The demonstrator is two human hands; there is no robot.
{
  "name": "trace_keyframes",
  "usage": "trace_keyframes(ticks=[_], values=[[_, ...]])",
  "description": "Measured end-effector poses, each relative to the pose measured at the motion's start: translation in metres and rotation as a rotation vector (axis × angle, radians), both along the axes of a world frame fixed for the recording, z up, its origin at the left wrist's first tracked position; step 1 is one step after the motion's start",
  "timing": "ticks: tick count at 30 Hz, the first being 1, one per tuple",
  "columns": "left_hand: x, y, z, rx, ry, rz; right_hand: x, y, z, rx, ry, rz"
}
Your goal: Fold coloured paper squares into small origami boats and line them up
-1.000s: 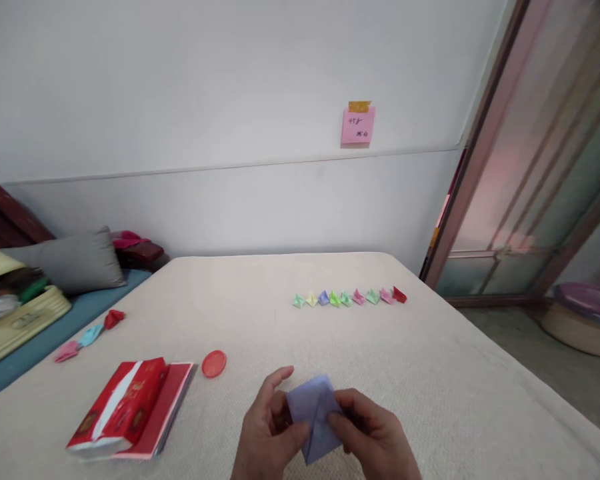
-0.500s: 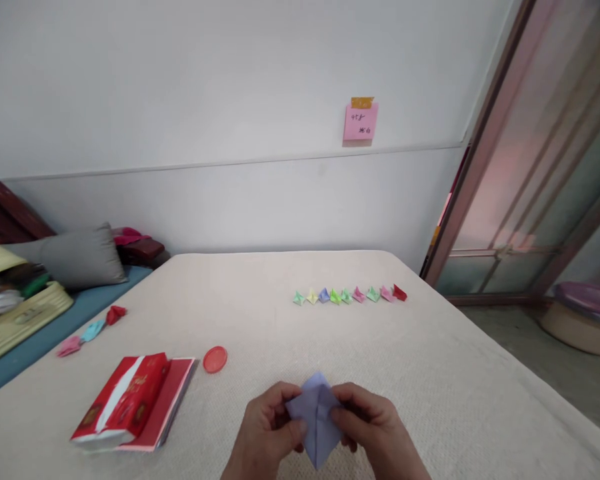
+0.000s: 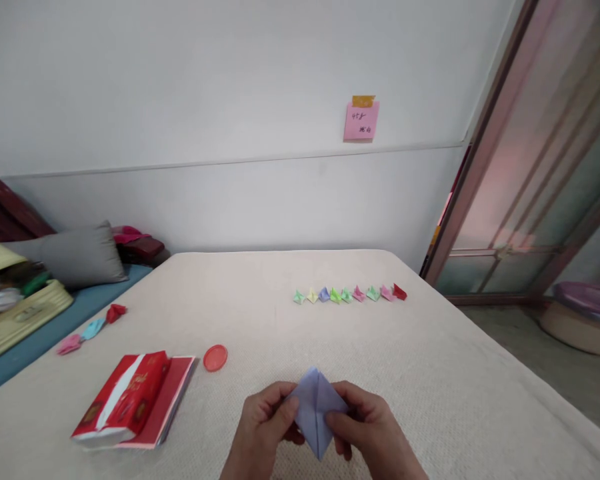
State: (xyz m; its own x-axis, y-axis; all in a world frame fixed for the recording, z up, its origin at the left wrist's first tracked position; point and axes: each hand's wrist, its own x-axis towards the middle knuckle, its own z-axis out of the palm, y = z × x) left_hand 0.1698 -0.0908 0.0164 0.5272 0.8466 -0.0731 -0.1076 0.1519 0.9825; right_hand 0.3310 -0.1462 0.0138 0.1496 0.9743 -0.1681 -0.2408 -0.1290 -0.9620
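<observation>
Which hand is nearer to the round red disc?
Left. The left hand is to the right of the disc and nearer the camera, not touching it; the right hand is farther right, on the right side of the purple paper.

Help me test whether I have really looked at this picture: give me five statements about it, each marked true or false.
1. The left hand and the right hand both hold the purple paper. True.
2. The round red disc lies to the right of both hands. False: it lies to their left.
3. The red packet lies partly over the stack of sheets. True.
4. The pink note lies among the sheets. False: it is taped to the wall.
5. The row of small folded papers ends at the right in red. True.
</observation>
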Motion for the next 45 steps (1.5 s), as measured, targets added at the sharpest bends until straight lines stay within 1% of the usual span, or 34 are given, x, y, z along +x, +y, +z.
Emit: trace_keyframes(ticks=[4,7,9,12,15,20,23,25,27,29,32,35,37,40,42,45], values=[[-0.001,0.002,-0.003,0.057,0.029,-0.002,-0.001,0.0,-0.004,0.022,0.006,0.006],[-0.002,0.004,-0.01,0.111,0.0,0.013,0.0,-0.001,-0.005,0.096,-0.027,-0.05],[-0.002,0.004,-0.015,0.186,-0.034,0.041,0.0,-0.002,-0.004,0.159,-0.04,-0.087],[-0.001,0.003,-0.02,0.302,-0.095,0.065,0.0,-0.002,-0.005,0.233,-0.017,-0.099],[-0.001,0.001,-0.018,0.368,-0.116,0.072,-0.001,-0.002,-0.005,0.286,-0.002,-0.105],[-0.004,-0.001,-0.008,0.443,-0.115,0.034,-0.003,-0.004,-0.001,0.34,0.012,-0.084],[-0.005,-0.002,-0.004,0.482,-0.107,0.019,-0.004,-0.005,0.003,0.334,0.012,-0.085],[-0.005,-0.003,-0.003,0.5,-0.082,0.033,-0.003,-0.006,0.004,0.314,-0.013,-0.098],[-0.005,-0.003,-0.002,0.449,-0.044,0.051,-0.002,-0.006,0.006,0.263,-0.073,-0.107],[-0.005,-0.002,-0.002,0.308,-0.024,0.022,-0.001,-0.006,0.006,0.182,-0.12,-0.094],[-0.004,0.0,0.0,0.098,-0.047,-0.052,-0.001,-0.006,0.007,0.072,-0.116,-0.069],[-0.003,0.0,0.002,-0.001,-0.093,-0.031,-0.001,-0.005,0.009,0.029,-0.101,-0.061],[-0.002,-0.001,0.004,-0.049,-0.107,-0.001,-0.001,-0.004,0.009,0.015,-0.095,-0.052],[-0.001,-0.002,0.005,-0.075,-0.087,0.039,-0.001,-0.004,0.009,-0.005,-0.099,-0.036],[-0.001,-0.002,0.005,-0.075,-0.079,0.028,0.0,-0.004,0.007,-0.013,-0.106,-0.027],[-0.002,0.0,0.002,-0.054,-0.07,-0.025,0.001,-0.004,0.004,0.0,-0.108,0.0]])
